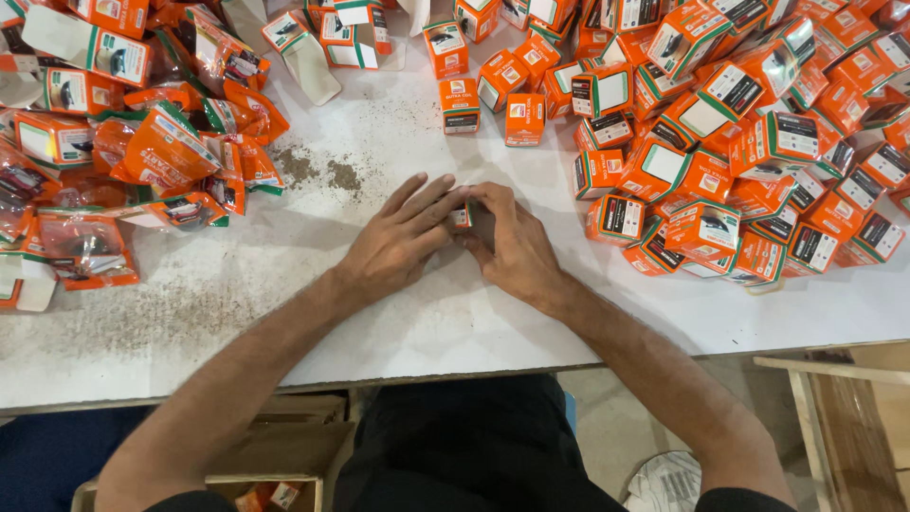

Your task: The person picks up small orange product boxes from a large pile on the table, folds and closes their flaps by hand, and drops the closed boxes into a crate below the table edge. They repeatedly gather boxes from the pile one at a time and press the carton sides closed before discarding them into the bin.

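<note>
Item: small orange carton (462, 217), printed card with a pale panel, held at the centre of the frame on the white tabletop (398, 313). Only a sliver of one face showed between the two hands; its long axis and facing could not be told, the rest being covered.

Left hand (398, 237): lay flat, palm down, fingers extended and held together, pointing toward the right of the frame, the tips touching the carton's left side.

Right hand (507, 242): knuckles arched over the carton, fingers curled and closed about it from the right and above; thumb hidden.

Surface: smooth, matt white board, scuffed, with a grey patch of dust (318, 171) above and left of the hands and a fainter smear toward the lower left edge.

Right of frame: heap of closed cartons (739, 142), boxy, orange with green edging and white or black label panels, lying at all angles, well apart from the hands. A few stood singly at upper centre (460, 104).

Left of frame: pile of crinkled glossy pouches (171, 152), orange and clear film, mixed with unfolded flat card blanks (313, 57).

Lower edge: dark clothing (464, 446) below the table edge, and an open brown cardboard box (275, 455) at lower left; pale timber frame (834, 417) at lower right.
</note>
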### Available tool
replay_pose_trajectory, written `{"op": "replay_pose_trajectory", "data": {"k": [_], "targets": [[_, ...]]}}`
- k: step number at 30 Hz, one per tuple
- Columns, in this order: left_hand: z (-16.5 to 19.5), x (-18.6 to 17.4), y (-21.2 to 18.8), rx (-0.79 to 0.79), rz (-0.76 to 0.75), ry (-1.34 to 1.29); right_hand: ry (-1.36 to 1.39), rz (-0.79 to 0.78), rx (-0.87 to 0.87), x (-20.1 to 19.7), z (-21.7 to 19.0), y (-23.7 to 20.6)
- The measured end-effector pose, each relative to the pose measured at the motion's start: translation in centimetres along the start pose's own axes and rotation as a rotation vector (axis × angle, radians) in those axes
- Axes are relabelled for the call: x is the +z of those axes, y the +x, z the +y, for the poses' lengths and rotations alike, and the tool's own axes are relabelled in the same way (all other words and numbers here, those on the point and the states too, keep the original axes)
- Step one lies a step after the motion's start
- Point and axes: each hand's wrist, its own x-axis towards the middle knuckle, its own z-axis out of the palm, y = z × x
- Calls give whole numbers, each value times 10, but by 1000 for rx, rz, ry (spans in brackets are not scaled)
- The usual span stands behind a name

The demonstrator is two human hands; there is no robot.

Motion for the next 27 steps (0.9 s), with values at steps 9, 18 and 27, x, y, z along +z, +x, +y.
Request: {"op": "replay_pose_trajectory", "data": {"k": [9, 18, 27], "targets": [[-33, -10, 24, -301, 261, -164, -284, 546, -195, -41, 14, 31], [-176, -31, 43, -669, 71, 748, -285, 390, -218, -27, 18, 20], [-43, -7, 31, -793, 22, -45, -265, 8, -366, 5, -4, 21]]}}
